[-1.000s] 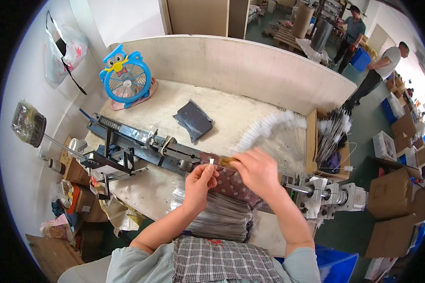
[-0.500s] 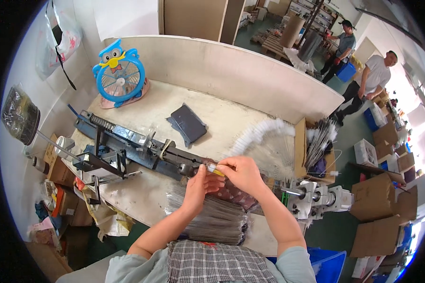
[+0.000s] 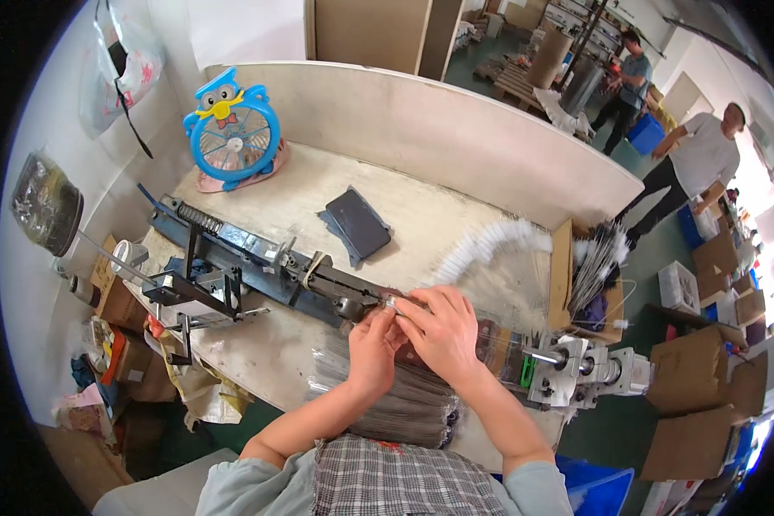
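Observation:
My left hand (image 3: 372,351) and my right hand (image 3: 441,331) meet at the right part of a long dark metal bench fixture (image 3: 258,262). Both are closed, fingertips pinched together around a small pale piece (image 3: 391,302). Most of that piece is hidden by the fingers, so its kind does not show. Just left of my left fingertips sits a dark round knob (image 3: 347,309) on the fixture. Below my hands lies a thick bundle of thin grey wire-like rods (image 3: 404,397), partly covered by my forearms.
A blue character-shaped fan (image 3: 234,142) and a dark flat object (image 3: 358,225) stand farther back on the table. White-tipped rods (image 3: 490,245) fan out at right, beside a cardboard box (image 3: 562,275) of rods. A metal clamp mechanism (image 3: 585,370) is at the right edge. Two people are beyond the partition.
My right fingers have closed further over the piece, whose yellow part is now hidden. My view has shifted slightly. The nearer person beyond the partition has spread their arms.

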`<state>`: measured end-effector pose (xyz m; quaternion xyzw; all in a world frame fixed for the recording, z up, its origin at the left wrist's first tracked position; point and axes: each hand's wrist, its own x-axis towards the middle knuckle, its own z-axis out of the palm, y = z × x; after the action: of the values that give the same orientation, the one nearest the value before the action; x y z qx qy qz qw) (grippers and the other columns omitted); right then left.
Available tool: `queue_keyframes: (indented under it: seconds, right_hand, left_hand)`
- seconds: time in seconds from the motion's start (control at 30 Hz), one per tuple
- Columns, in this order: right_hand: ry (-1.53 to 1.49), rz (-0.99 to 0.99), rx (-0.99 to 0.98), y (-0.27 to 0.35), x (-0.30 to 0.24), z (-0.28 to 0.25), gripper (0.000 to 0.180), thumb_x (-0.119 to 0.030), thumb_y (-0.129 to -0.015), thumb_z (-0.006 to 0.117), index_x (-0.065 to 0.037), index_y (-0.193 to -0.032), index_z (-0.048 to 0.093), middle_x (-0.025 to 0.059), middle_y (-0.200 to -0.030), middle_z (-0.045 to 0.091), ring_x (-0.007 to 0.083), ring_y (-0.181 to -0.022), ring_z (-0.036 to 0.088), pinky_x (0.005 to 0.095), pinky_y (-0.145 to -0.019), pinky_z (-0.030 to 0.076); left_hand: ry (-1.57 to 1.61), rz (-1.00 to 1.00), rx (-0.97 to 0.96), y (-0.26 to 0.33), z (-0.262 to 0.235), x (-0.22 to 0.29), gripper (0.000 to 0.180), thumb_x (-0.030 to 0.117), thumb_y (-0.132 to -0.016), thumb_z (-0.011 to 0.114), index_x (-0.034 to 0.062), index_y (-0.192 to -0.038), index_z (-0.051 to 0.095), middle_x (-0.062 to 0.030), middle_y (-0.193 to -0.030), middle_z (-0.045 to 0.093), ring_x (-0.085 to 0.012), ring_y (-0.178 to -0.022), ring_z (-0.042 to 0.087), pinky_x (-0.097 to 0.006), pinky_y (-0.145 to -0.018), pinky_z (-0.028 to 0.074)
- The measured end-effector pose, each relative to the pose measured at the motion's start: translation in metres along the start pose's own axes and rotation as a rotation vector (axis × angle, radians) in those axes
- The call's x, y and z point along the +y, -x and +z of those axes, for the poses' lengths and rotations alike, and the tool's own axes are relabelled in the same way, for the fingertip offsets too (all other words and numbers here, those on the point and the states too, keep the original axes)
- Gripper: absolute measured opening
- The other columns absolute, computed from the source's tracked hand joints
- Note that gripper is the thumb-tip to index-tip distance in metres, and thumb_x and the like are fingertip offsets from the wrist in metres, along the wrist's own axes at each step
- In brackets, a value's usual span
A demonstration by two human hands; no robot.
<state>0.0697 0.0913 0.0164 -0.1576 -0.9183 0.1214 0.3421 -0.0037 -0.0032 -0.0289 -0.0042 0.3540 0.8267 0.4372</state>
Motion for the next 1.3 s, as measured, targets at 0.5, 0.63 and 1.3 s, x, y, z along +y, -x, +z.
queue_keyframes:
  seconds: [0.5, 0.63, 1.3]
  right_hand:
    - [-0.094, 0.015, -0.031, 0.008, 0.007, -0.01, 0.024, -0.016, -0.068, 0.074, -0.011, -0.091, 0.069, 0.0012, -0.092, 0.063, 0.0233, -0.092, 0.056, 0.036, -0.078, 0.046]
    - [-0.066, 0.018, -0.019, 0.011, 0.007, -0.012, 0.025, -0.015, -0.068, 0.073, -0.011, -0.092, 0.069, 0.0019, -0.093, 0.063, 0.0237, -0.092, 0.056, 0.036, -0.078, 0.046]
    - [0.037, 0.049, 0.001, 0.009, -0.004, -0.002, 0.026, -0.02, -0.07, 0.072, -0.014, -0.095, 0.069, -0.0011, -0.095, 0.063, 0.0202, -0.091, 0.057, 0.0341, -0.076, 0.043]
  left_hand:
    - [-0.044, 0.037, 0.052, 0.003, 0.005, 0.004, 0.004, 0.006, -0.087, 0.056, 0.0048, -0.09, 0.055, -0.0047, -0.088, 0.062, -0.0154, -0.081, 0.063, -0.03, -0.074, 0.051]
    - [-0.01, 0.013, 0.027, 0.005, 0.005, 0.005, 0.005, 0.007, -0.087, 0.055, 0.0046, -0.091, 0.055, -0.0054, -0.09, 0.062, -0.0157, -0.082, 0.063, -0.029, -0.074, 0.051]
    - [0.062, -0.004, 0.005, 0.004, 0.001, 0.004, 0.016, 0.018, -0.091, 0.051, 0.0051, -0.097, 0.057, -0.0042, -0.095, 0.063, -0.0139, -0.088, 0.061, -0.03, -0.08, 0.048]
